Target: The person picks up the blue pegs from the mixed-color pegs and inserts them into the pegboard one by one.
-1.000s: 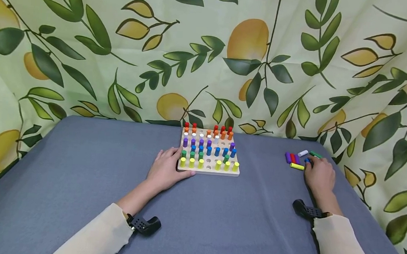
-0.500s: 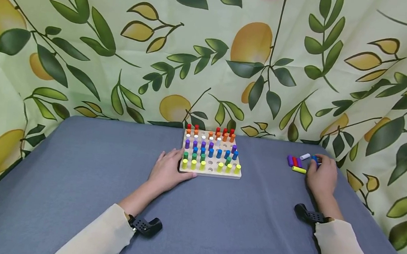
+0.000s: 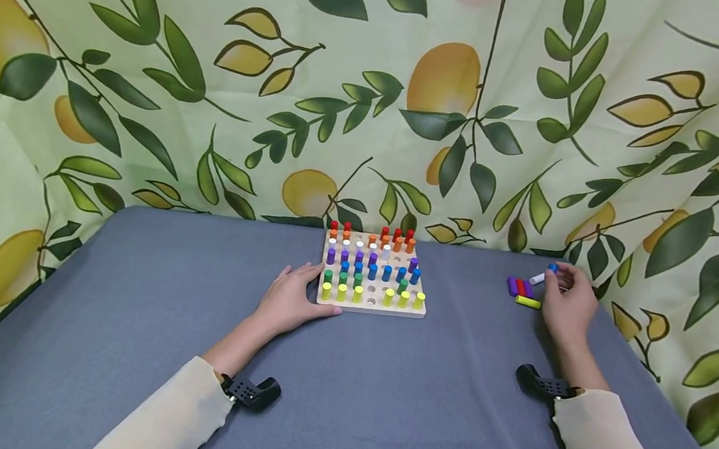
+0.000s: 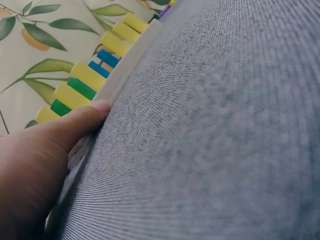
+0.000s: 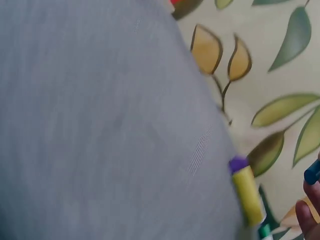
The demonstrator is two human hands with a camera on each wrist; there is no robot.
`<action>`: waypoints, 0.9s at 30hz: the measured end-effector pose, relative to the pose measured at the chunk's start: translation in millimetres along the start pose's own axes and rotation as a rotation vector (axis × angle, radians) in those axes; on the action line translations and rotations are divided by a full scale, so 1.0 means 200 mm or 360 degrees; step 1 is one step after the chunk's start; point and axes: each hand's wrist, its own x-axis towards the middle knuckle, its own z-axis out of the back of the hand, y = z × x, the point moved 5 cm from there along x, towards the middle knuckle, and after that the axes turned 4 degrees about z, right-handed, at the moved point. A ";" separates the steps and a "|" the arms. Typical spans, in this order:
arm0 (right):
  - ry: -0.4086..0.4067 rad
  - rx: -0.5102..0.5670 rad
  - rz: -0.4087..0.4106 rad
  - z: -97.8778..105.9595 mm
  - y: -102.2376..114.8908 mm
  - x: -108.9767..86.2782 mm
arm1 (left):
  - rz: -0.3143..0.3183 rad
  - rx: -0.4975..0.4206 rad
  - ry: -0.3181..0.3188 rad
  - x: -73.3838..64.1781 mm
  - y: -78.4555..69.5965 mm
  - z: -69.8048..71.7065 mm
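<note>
A wooden pegboard stands at the table's back centre, with rows of red, orange, white, purple, blue, green and yellow pegs. My left hand holds its front left corner, thumb along the front edge and fingers at the left side. To the right, my right hand pinches a blue peg between thumb and fingertips, raised off the cloth. Beside that hand lie a white peg, a red peg, purple pegs and a yellow peg. The right wrist view catches the blue peg at its edge.
A grey-blue cloth covers the table. Behind and to the right hangs a curtain printed with leaves and fruit, close to the board's back edge. Several holes in the board hold no peg.
My right hand has lifted the blue peg up from beside the loose pegs, tilting it upward. The left hand stays at the board's corner, its thumb shifted slightly left.
</note>
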 end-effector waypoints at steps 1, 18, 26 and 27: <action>0.0008 0.0020 -0.0015 0.00 0.02 0.00 | -0.0006 0.0002 0.0004 0.00 0.00 0.00; 0.0160 0.0349 0.0216 0.04 0.54 -0.05 | 0.0001 0.0013 0.0011 0.03 -0.02 0.00; 0.0290 0.0407 0.0294 -0.05 0.78 -0.14 | 0.0000 -0.0006 -0.0014 0.01 0.00 0.00; 0.0306 0.0420 0.0295 -0.07 0.81 -0.15 | 0.0000 -0.0004 -0.0018 0.00 0.01 0.00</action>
